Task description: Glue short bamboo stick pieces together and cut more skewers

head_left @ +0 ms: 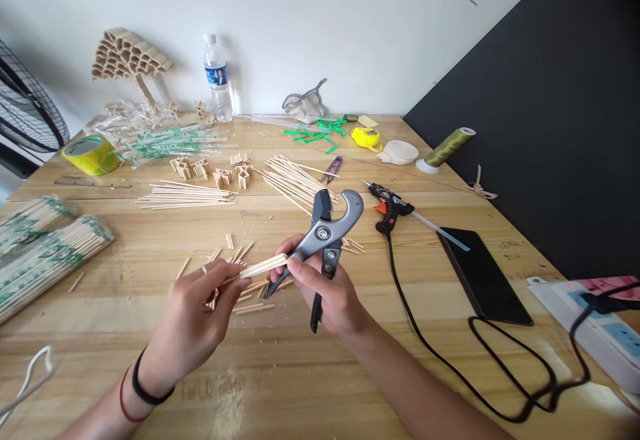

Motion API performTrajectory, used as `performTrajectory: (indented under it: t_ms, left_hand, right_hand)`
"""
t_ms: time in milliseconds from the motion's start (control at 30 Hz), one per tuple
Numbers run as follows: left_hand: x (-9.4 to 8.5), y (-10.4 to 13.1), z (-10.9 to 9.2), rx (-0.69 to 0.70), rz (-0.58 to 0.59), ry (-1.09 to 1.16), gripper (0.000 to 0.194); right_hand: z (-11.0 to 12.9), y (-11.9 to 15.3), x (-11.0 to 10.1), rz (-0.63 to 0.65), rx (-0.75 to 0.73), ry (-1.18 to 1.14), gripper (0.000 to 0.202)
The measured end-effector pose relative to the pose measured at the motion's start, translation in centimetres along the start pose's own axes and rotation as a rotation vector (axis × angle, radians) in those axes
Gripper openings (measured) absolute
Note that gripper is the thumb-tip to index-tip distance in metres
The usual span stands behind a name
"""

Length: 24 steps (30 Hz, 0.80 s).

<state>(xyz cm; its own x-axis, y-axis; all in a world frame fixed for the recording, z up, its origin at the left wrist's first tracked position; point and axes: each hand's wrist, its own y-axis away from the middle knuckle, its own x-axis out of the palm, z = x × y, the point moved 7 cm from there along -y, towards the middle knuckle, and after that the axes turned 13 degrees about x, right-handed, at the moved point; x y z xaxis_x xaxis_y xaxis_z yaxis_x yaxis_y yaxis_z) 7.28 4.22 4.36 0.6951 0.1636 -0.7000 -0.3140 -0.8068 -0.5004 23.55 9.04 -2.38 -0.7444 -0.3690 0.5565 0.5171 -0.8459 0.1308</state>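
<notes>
My left hand [205,303] pinches a few short wooden sticks [263,266] held side by side over the middle of the table. Closed around a pair of grey pruning shears [320,233] is my right hand [330,290], its thumb near the sticks' far end. The shears' hooked jaw points up and away, with the jaws apart. Under the hands lie cut stick pieces [255,308], partly hidden by them. Farther back are a loose pile of long sticks [293,180], another row of sticks [187,195] and several small stick blocks [223,177].
A glue gun [393,208] with a black cable lies right of the shears, beside a black tablet [485,277]. A power strip [595,327] stands at the right edge. Bagged sticks [55,263] lie left; a water bottle [217,80] and a stick-built tree [130,57] stand behind.
</notes>
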Motion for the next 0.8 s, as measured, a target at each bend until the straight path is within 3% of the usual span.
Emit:
performTrajectory:
  t_ms: [400, 600, 800]
  left_hand:
    - [-0.22, -0.07, 0.06, -0.004, -0.005, -0.006, 0.016]
    - [0.07, -0.05, -0.1, -0.014, 0.011, 0.028, 0.015]
    - [0.34, -0.07, -0.07, -0.02, 0.047, 0.022, 0.018]
  right_hand:
    - [0.36, 0.04, 0.48, 0.019, 0.034, 0.009, 0.037]
    - [-0.05, 0.09, 0.11, 0.004, -0.003, 0.017, 0.022]
    - [0.15, 0.09, -0.1, -0.061, -0.006, 0.066, 0.023]
